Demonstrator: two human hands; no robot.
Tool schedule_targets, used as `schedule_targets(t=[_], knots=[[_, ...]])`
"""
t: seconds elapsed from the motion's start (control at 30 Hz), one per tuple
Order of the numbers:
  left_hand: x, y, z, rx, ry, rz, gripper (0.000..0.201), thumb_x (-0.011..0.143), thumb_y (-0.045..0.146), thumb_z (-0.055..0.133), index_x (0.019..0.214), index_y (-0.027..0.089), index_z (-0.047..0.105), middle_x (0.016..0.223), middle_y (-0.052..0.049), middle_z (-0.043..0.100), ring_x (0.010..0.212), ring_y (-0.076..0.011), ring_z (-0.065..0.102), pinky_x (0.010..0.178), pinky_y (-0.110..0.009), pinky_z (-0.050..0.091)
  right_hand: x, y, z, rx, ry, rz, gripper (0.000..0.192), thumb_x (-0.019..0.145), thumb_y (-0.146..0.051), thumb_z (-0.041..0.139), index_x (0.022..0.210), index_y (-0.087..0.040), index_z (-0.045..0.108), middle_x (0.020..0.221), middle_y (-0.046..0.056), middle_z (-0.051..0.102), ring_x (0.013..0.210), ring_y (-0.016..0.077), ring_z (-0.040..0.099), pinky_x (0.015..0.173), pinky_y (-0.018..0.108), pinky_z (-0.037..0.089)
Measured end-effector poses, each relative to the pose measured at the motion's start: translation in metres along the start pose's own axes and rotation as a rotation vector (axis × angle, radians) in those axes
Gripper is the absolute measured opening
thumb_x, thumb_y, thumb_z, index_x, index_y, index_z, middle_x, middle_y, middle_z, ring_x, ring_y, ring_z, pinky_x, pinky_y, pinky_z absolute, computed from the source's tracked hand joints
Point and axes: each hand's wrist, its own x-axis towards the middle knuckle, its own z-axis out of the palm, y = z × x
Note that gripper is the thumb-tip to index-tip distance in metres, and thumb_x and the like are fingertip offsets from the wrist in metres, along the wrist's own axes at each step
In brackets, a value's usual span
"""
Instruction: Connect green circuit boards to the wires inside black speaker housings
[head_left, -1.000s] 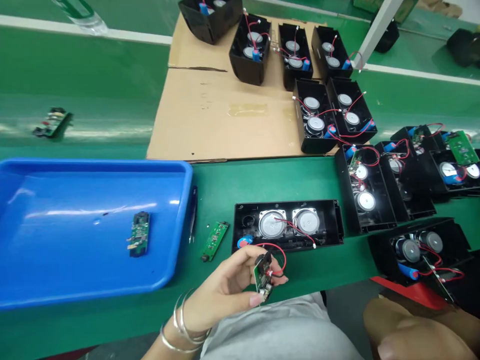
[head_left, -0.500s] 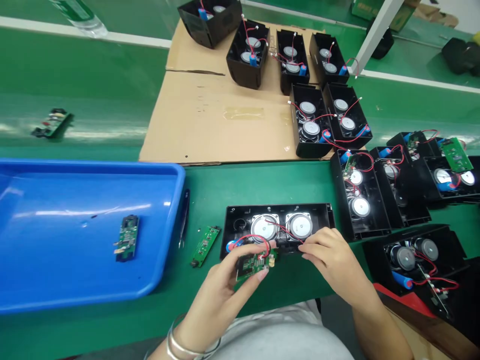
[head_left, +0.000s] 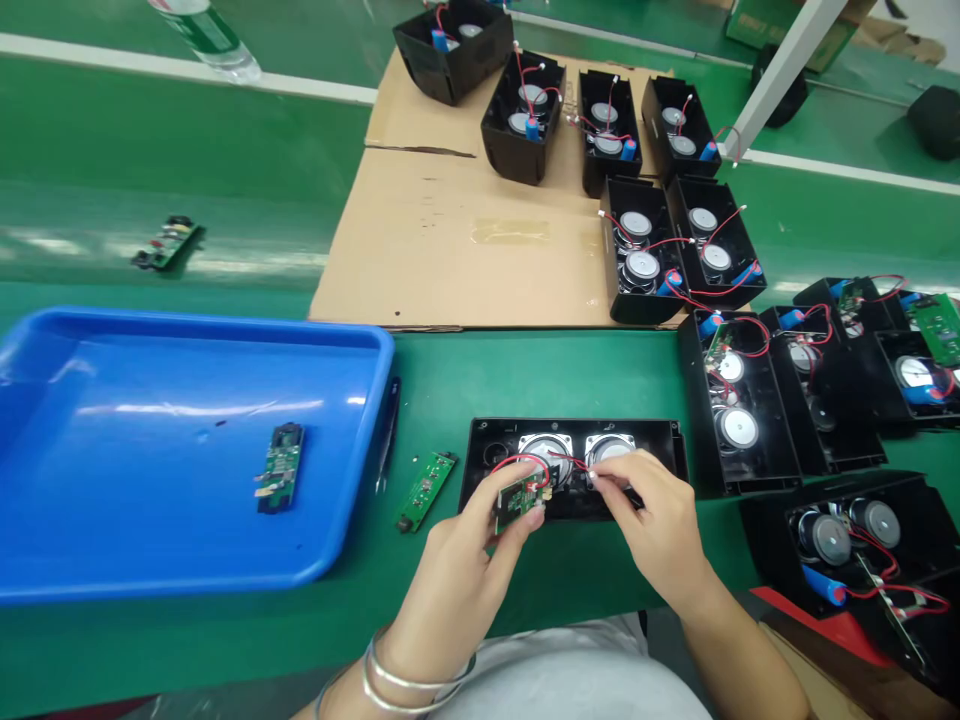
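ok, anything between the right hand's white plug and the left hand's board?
Nothing visible. The right hand pinches the white plug beside the circuit board in the left hand; only the open black case and its speakers show behind the gap.

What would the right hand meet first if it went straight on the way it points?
The right hand would likely meet the circuit board in the left hand, though depth is unclear.
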Motion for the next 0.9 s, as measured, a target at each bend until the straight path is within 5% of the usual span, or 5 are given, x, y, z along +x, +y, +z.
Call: schedule_targets(t=[0.13, 0.3, 0.7, 0.9], knots=[[0.0, -0.008, 0.003, 0.02, 0.012, 0.054, 0.025, 0.086, 0.033, 0.049, 0.108, 0.025, 0.059, 0.082, 0.002, 0.073, 0.051, -0.0147, 0.068, 0.047, -0.021, 0.051, -0.001, -0.004, 0.006, -0.081, -0.06, -0.087, 0.012, 0.09, -0.01, 0.052, 0.089, -0.017, 0.061, 0.079, 0.002, 0.064, 0.074, 0.0161, 0.052, 0.068, 0.031, 0.042], [0.0, -0.013, 0.003, 0.004, 0.009, 0.115, 0.023, 0.086, 0.029, 0.051, 0.107, 0.026, 0.059, 0.086, 0.001, 0.074, 0.062, -0.0158, 0.071, 0.048, -0.02, 0.052, -0.005, -0.01, 0.014, -0.119, -0.057, -0.086, 0.014, 0.092, -0.016, 0.051, 0.081, -0.017, 0.059, 0.071, 0.0, 0.062, 0.069, 0.0143, 0.048, 0.065, 0.031, 0.035], [0.001, 0.0, -0.005, 0.15, -0.051, 0.26, 0.023, 0.087, 0.016, 0.045, 0.104, 0.022, 0.059, 0.095, -0.003, 0.074, 0.084, -0.0192, 0.071, 0.072, -0.029, 0.058, 0.003, -0.015, 0.011, -0.247, -0.191, -0.237, 0.021, 0.094, -0.012, 0.044, 0.078, -0.015, 0.057, 0.071, 0.001, 0.062, 0.065, 0.015, 0.044, 0.064, 0.031, 0.031], [0.001, -0.004, -0.007, 0.008, -0.106, 0.282, 0.026, 0.084, 0.01, 0.045, 0.103, 0.021, 0.058, 0.081, 0.0, 0.074, 0.067, -0.0138, 0.071, 0.06, -0.018, 0.056, 0.007, -0.01, 0.009, -0.18, -0.238, -0.184, 0.02, 0.098, -0.023, 0.039, 0.1, -0.014, 0.056, 0.07, 0.001, 0.06, 0.065, 0.0146, 0.048, 0.07, 0.032, 0.035]])
